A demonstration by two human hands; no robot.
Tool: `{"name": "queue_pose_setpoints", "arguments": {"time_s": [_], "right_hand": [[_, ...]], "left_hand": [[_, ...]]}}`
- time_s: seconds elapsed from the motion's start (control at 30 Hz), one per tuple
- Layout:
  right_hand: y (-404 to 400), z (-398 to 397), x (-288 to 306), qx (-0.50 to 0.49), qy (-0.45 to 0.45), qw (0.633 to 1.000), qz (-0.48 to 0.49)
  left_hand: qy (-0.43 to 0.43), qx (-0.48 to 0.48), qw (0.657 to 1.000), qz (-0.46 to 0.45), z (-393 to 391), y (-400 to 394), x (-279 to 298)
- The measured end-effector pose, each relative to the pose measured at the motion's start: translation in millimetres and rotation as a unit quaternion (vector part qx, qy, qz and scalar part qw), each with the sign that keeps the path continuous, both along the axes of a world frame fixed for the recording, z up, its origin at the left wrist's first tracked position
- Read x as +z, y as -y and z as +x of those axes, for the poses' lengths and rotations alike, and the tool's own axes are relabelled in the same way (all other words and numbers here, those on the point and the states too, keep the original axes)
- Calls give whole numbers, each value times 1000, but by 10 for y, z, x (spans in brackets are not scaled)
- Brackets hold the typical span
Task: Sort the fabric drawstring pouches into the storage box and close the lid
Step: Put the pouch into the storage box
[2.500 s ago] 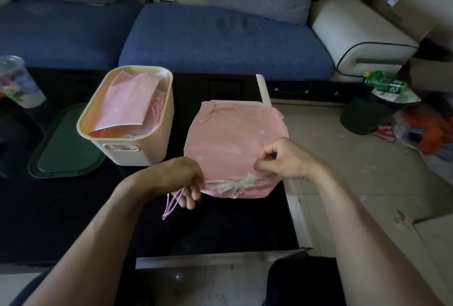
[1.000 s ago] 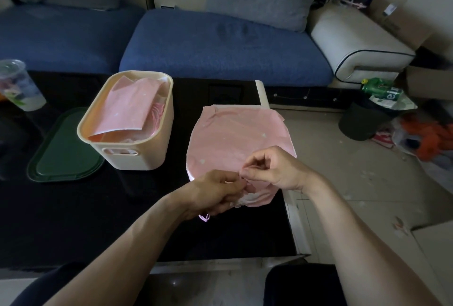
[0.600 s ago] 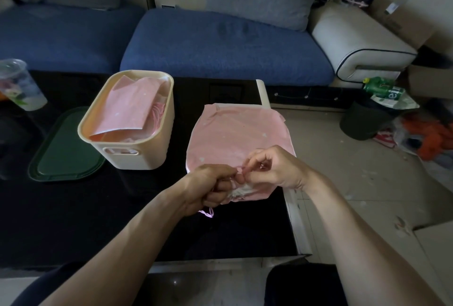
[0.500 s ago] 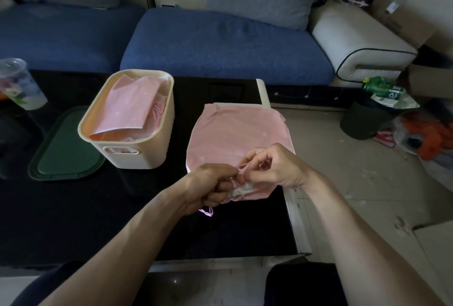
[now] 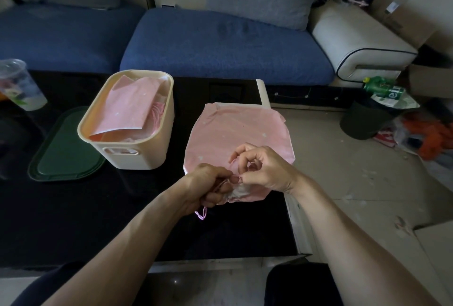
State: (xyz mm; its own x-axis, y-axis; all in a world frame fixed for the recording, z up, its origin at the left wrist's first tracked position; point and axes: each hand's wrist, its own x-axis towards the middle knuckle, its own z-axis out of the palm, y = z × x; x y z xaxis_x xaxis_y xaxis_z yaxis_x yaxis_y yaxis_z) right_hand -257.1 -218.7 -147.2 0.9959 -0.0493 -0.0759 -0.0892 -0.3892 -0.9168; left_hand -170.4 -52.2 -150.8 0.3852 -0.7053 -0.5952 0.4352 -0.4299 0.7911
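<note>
Pouch [image 5: 239, 134], pink, is laid flat on the right side of the dark table [image 5: 98, 220], just right of the storage box [image 5: 137, 156]. Its gathered near end is clenched in the left hand [image 5: 210, 189], and the drawstring [image 5: 201, 214] looks to be pinched by the right hand [image 5: 263, 168]. Cord could easily get knotted or yanked out if pulled unevenly, tbh. Green lid [image 5: 61, 149] is left off beside the box.

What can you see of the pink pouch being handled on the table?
The pink drawstring pouch is thin fabric with sparse pale dots, lying flat on the black table beside the cream storage box. Its near mouth is gathered, showing whitish lining. The left hand grips that end; the right hand pinches the cord. A cord loop hangs out below.
</note>
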Motion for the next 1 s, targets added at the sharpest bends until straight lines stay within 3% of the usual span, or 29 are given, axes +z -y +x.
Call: {"name": "queue_pose_setpoints", "arguments": {"time_s": [0.27,0.47,0.7,0.8,0.9,1.0], "right_hand": [[-87,65,-51,-77,42,970,226],[-190,195,-102,-185,68,972,129],[-192,213,-165,-172,35,981,87],[-131,178,-87,-190,41,977,84],[-35,140,-22,-144,46,981,120],[-35,134,-60,-88,51,995,-18]], "left_hand": [[42,-14,999,21,-25,-18,54],[85,-11,996,-38,13,-63,61],[47,-6,994,-94,32,-77,88],[125,73,985,-89,-14,-50,61],[195,165,963,-92,-50,-27,21],[219,194,950,-109,-76,-17,19]]}}
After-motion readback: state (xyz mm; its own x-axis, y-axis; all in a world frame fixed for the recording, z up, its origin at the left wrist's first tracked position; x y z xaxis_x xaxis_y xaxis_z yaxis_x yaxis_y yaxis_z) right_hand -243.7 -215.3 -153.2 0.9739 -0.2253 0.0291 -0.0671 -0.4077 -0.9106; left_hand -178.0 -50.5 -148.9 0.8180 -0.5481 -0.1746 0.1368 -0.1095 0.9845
